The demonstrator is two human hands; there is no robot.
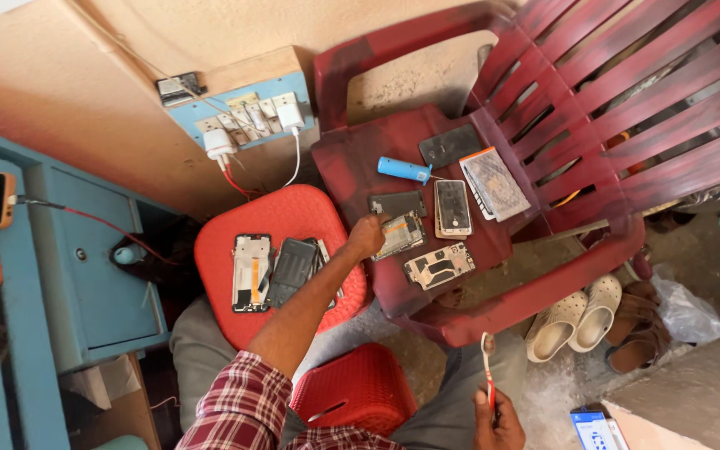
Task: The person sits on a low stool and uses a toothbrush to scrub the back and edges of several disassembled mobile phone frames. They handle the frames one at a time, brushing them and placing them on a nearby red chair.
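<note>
My left hand reaches out over the seat of a dark red plastic chair and grips the edge of an opened phone body with its circuit board showing. Around it on the seat lie a dark back cover, a phone with a cracked screen, another bare phone frame, a black panel, a blue cylindrical tool and a clear packet. My right hand, low near my lap, holds a red and white toothbrush upright.
A red plastic stool carries a phone frame and dark phone parts. A second red stool stands below. A switchboard with white chargers is on the wall. A blue cabinet stands left. White clogs and brown sandals lie right.
</note>
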